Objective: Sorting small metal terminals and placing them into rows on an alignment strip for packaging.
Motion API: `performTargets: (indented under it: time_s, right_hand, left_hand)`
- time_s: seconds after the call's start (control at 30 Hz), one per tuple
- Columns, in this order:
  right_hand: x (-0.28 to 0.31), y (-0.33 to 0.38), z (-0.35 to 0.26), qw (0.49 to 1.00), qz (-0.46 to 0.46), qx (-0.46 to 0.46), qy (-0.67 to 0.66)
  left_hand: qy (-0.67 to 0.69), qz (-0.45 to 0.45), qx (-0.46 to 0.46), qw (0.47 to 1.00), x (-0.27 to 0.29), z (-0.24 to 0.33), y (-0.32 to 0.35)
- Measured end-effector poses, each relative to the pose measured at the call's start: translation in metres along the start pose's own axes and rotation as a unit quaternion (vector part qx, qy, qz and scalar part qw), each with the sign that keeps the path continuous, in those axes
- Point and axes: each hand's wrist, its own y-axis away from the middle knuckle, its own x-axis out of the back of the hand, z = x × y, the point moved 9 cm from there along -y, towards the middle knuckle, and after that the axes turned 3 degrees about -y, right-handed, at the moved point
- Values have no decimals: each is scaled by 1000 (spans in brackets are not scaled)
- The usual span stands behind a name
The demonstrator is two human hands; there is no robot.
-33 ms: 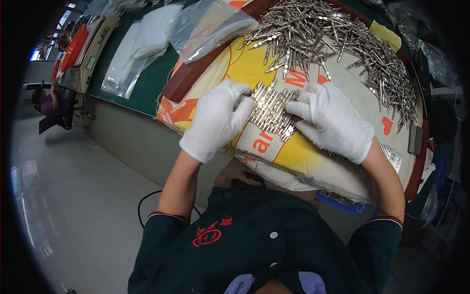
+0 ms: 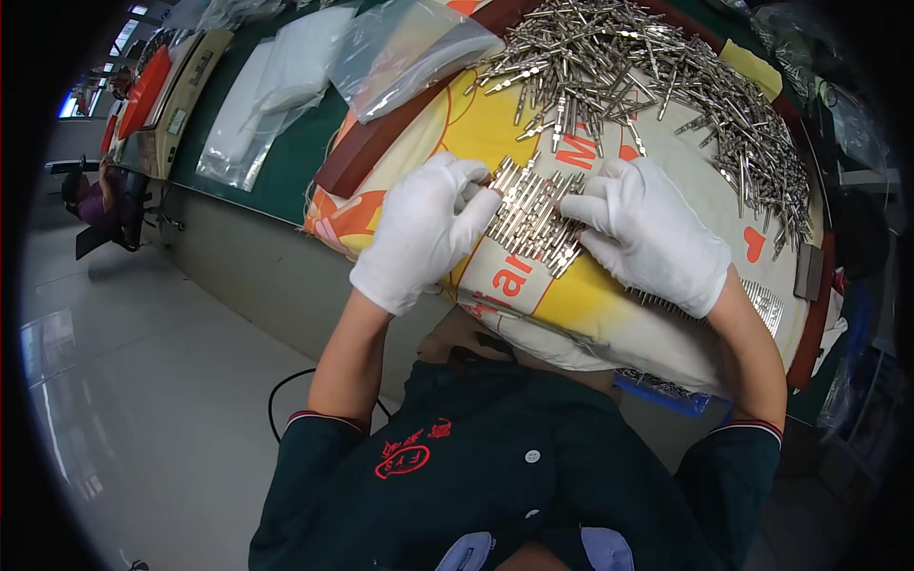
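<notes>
Both gloved hands rest near the sack's near edge. Left hand [image 2: 426, 231] and right hand [image 2: 653, 231] flank a row of metal pins [image 2: 533, 216], fingertips pressing its ends; neither grip clenched, nothing grasped. Yellow-and-white printed sack [image 2: 571, 305] carries them. Farther: loose pin heap [image 2: 647, 67] at the sack's far edge. Clear plastic bags [image 2: 286, 76] on green tabletop [image 2: 305, 162], far left.

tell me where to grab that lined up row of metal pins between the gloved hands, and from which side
Best to press in on the row of pins from its two long sides, where the left hand and right hand already flank it. The pins lie flat and parallel on the cloth, so squeezing across them probably keeps them together; lifting by the tips would likely scatter them.
</notes>
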Motion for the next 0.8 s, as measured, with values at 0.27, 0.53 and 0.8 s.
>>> performTargets:
  time_s: [0.27,0.53,0.8]
  right_hand:
    - [15,-11,13,992,85,-73,53]
    - [-16,-44,14,983,65,-52,165]
    - [-15,-25,9,995,50,-27,87]
  left_hand:
    - [-2,42,-3,999,-2,0,0]
    - [8,26,-12,1000,-4,-3,4]
    - [15,6,-17,1000,-2,1,5]
